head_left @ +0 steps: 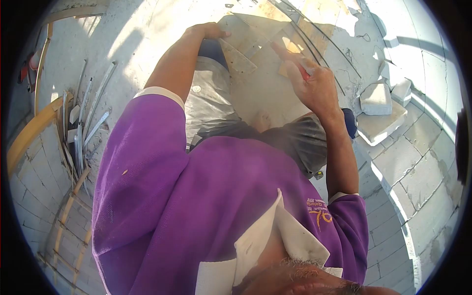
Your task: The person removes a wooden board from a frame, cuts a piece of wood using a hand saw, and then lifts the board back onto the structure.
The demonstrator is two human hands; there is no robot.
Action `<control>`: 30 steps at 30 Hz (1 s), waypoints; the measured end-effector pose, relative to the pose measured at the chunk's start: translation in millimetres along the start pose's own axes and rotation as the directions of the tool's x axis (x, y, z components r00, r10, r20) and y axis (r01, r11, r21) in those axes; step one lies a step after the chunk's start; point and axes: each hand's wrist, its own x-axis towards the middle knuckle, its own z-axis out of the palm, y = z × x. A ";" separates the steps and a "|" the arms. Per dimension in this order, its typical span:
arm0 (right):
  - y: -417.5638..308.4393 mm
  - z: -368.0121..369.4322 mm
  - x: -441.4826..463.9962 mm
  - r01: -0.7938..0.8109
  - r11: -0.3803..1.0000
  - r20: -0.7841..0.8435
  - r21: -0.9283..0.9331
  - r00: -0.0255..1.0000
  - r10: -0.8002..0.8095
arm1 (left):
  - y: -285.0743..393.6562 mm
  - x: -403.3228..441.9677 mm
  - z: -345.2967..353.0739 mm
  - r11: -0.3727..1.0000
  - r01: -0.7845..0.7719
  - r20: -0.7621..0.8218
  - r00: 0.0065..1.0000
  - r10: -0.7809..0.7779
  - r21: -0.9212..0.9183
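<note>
The person's right hand (314, 78) has its fingers curled tight around a red tool (306, 74), out in front, over the dusty floor (270, 98) and a bit to the right. The left hand (213, 31) is far forward on the left, near a flat board (241, 55); I can't tell if its fingers hold anything. Long thin rods (322, 37) lie on the far side, just past the right hand. White blocks (376, 98) sit in a pile to the right, and metal strips (96, 96) stick up on the left. The person's bent legs (209, 93) block some of the floor.
</note>
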 end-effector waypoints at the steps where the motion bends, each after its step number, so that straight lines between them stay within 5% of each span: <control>1: -0.6 -2.8 -3.3 0.004 1.000 0.018 0.001 1.000 -0.004 | -1.3 5.0 0.0 1.000 0.021 0.003 1.000 -0.021 0.003; 4: 16.9 -9.1 -10.5 -0.008 0.973 -0.111 0.232 0.993 0.035 | -4.4 0.5 3.2 1.000 0.024 0.020 0.999 -0.025 0.015; 7: 39.0 23.3 10.9 0.057 0.989 -0.163 0.135 0.986 -0.035 | 2.1 2.9 -6.9 0.997 -0.023 0.010 1.000 0.023 0.069; 12: 24.6 -6.4 6.7 0.042 0.999 0.000 0.016 0.999 -0.042 | 3.8 -5.4 -0.7 0.992 -0.079 -0.071 0.994 0.086 0.100; 14: 21.6 -48.5 -19.1 -0.024 0.972 -0.060 0.236 0.997 0.039 | 6.1 -9.3 -9.9 0.999 -0.006 0.024 1.000 0.005 0.045; 15: 28.0 -69.5 -31.7 -0.100 0.939 0.054 0.328 0.995 0.087 | 10.4 -13.8 -12.8 0.998 0.055 0.124 0.991 -0.055 0.003; 17: 34.0 -53.3 -28.1 -0.101 0.970 0.018 0.223 0.995 0.100 | 17.2 -14.9 -14.6 0.999 0.038 0.148 0.988 -0.034 -0.024; 20: 42.3 19.3 12.2 0.041 0.988 -0.064 0.150 0.997 -0.031 | 4.0 -9.8 -5.7 0.993 -0.026 -0.054 0.998 0.033 0.117; 22: 43.0 33.4 19.8 0.159 0.985 -0.109 0.068 0.982 -0.151 | 8.0 -12.6 -19.2 0.993 -0.042 -0.042 0.998 0.047 0.112; 27: 59.6 -35.7 -29.5 -0.020 0.951 -0.072 0.309 0.996 0.045 | 16.4 -11.4 -10.9 0.989 0.114 0.111 0.986 -0.124 0.092; 30: 61.1 10.5 -3.3 0.010 0.980 -0.083 0.197 0.997 0.007 | 17.9 -13.2 -15.1 0.992 0.004 -0.007 1.000 -0.003 0.127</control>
